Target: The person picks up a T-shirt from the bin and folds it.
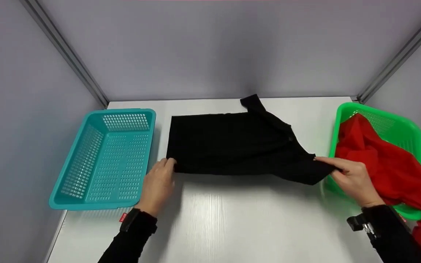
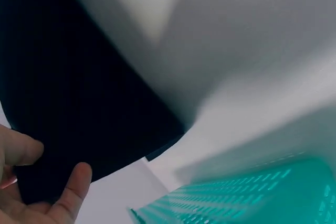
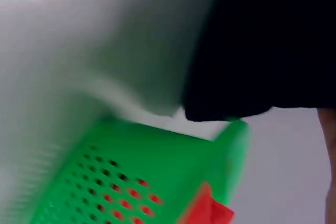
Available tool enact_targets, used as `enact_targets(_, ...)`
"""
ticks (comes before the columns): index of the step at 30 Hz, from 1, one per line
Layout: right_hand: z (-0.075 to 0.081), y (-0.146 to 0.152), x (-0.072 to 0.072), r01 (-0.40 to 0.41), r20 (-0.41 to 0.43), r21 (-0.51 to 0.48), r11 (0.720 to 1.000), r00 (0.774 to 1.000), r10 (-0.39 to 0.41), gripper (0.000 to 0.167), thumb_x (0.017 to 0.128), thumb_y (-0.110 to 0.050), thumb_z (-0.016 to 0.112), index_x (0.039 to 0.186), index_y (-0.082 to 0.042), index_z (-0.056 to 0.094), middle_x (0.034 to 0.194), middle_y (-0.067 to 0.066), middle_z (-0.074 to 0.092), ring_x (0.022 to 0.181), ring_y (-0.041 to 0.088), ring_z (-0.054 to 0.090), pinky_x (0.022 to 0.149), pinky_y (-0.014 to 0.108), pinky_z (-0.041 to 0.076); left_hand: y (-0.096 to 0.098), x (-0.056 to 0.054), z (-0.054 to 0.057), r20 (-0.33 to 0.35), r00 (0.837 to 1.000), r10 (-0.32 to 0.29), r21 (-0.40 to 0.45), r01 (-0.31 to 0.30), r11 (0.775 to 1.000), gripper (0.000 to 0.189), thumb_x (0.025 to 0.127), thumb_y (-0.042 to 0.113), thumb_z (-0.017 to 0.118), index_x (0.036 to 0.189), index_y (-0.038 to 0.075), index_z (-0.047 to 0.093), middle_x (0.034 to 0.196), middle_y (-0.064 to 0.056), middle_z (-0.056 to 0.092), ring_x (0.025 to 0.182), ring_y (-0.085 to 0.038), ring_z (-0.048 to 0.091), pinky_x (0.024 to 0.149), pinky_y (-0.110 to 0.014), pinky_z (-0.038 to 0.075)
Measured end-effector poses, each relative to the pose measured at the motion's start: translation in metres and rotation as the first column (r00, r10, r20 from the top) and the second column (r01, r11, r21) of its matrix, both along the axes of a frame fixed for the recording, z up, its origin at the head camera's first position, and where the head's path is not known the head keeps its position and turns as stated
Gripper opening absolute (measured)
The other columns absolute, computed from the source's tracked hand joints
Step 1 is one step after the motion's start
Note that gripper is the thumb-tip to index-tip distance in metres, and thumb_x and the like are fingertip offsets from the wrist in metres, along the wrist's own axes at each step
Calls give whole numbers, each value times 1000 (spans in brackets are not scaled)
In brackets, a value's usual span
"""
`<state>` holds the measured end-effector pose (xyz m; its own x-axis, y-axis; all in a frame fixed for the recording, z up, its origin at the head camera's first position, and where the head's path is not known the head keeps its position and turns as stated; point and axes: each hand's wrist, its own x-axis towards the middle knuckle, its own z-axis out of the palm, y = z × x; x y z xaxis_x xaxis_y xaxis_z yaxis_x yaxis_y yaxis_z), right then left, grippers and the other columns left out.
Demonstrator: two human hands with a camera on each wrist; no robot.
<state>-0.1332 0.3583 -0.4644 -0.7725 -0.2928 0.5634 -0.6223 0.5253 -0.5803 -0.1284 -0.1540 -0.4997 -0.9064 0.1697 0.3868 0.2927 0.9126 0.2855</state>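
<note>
A black short-sleeved shirt (image 1: 225,142) is stretched sideways above the white table, its straight hem to the left and one sleeve (image 1: 253,103) pointing to the back. My left hand (image 1: 159,184) pinches the near corner of the hem; in the left wrist view the thumb lies on the dark cloth (image 2: 89,93). At the other end my right hand (image 1: 353,179) grips the near sleeve between thumb and fingers. Only a sliver of that hand shows at the edge of the right wrist view, beside the black cloth (image 3: 262,45). The near edge hangs slightly off the table.
To the left stands a teal plastic basket (image 1: 148,146) with nothing in it. On the right, a green basket (image 1: 417,146) holds a red garment (image 1: 389,160) that spills over its near rim. Grey panels (image 1: 203,47) enclose the table (image 1: 225,226) at the back and sides.
</note>
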Motion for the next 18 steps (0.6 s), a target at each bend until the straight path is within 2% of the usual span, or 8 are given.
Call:
enact_targets(1, 9, 3, 2, -13, 66, -27, 1000, 998, 15, 46, 80, 31, 50, 111, 7, 75, 97, 11, 78, 79, -5, 59, 59, 15, 35, -1, 1, 2, -12, 1000, -1, 16, 1, 1000, 32, 79, -13, 74, 106, 1, 64, 94, -14, 66, 86, -33, 65, 70, -45, 56)
enact_targets(3, 26, 9, 7, -56, 236, -77, 995, 969, 73, 37, 89, 24, 53, 115, 7, 74, 72, 2, 69, 64, -4, 53, 50, 20, 32, -3, 4, 5, -38, 999, -15, 40, 16, 999, 22, 85, -11, 70, 103, 1, 65, 90, -14, 67, 82, -33, 66, 68, -45, 55)
enact_targets(6, 38, 21, 10, -116, 477, -113, 987, 865, 156, 21, 98, 10, 57, 104, 2, 75, 64, -1, 58, 55, 8, 43, 47, 29, 29, -9, 9, 10, 0, 999, -46, 51, 46, 998, 15, 88, -9, 70, 99, 1, 66, 87, -15, 69, 79, -35, 68, 69, -47, 56)
enact_targets(9, 43, 26, 13, -162, 609, -97, 982, 770, 187, 24, 100, 1, 60, 76, -4, 58, 59, 2, 32, 53, 18, 25, 47, 33, 28, -13, 15, 16, 147, 986, -81, 50, 74, 996, 14, 88, -8, 70, 96, 2, 66, 86, -14, 71, 79, -35, 69, 70, -48, 57)
enact_targets(12, 39, 26, 12, -178, 684, -28, 984, 714, 149, 39, 101, -8, 63, 69, -7, 40, 63, 5, 22, 56, 22, 20, 48, 33, 28, -14, 21, 19, 365, 925, -103, 43, 94, 995, 12, 90, -6, 69, 97, 3, 67, 88, -12, 71, 82, -33, 70, 71, -47, 57)
enact_targets(15, 31, 21, 7, -176, 718, 74, 982, 693, 70, 37, 101, -18, 66, 71, -8, 46, 64, 2, 23, 59, 19, 22, 51, 29, 28, -11, 22, 18, 506, 856, -109, 21, 114, 993, 8, 92, -3, 69, 97, 4, 68, 89, -12, 71, 83, -31, 69, 70, -47, 56)
enact_targets(16, 28, 19, 5, -171, 708, 119, 978, 705, 37, 37, 101, -21, 66, 72, -8, 47, 64, 0, 25, 59, 17, 25, 52, 28, 29, -10, 22, 16, 528, 843, -105, 12, 117, 993, 7, 92, -1, 68, 96, 4, 68, 89, -11, 71, 83, -31, 69, 69, -47, 56)
enact_targets(18, 23, 14, -1, -144, 640, 222, 964, 767, -33, 30, 100, -25, 67, 77, -11, 56, 65, -5, 36, 61, 11, 33, 56, 25, 33, -6, 19, 14, 538, 838, -88, -13, 112, 994, 5, 93, 0, 68, 95, 5, 67, 88, -11, 70, 81, -31, 69, 67, -47, 55)
